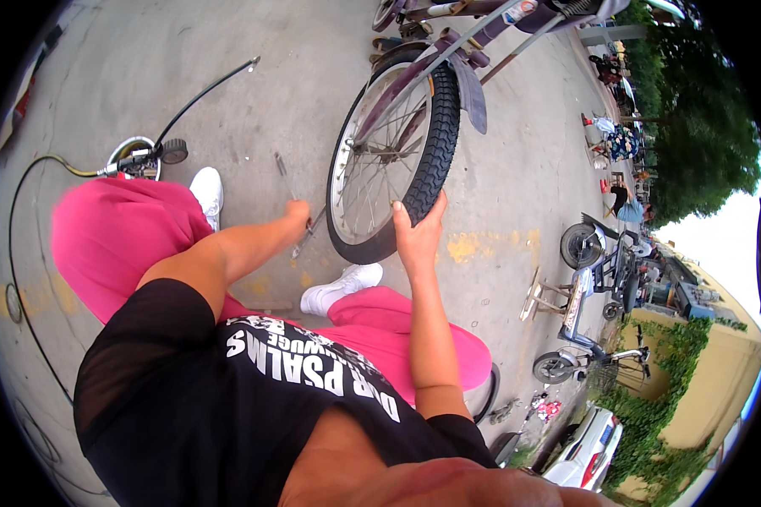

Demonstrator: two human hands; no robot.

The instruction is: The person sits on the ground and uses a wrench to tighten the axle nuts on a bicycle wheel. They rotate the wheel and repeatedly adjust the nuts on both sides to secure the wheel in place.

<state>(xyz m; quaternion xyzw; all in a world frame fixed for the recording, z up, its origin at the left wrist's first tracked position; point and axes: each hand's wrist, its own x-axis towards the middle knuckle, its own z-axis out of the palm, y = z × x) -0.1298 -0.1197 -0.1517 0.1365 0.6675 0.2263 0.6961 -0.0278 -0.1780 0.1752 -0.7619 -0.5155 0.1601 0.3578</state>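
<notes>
1. Gripping the tyre (pixel 446 127) at upper centre, the right hand (pixel 419 234) holds its lower part, thumb and fingers spread.
2. The left hand (pixel 297 215), left of centre, looks narrow beside the wheel's rim; I cannot tell whether it holds the thin tool (pixel 302 243) there.
3. An air hose (pixel 208 91) lies at upper left.
</notes>
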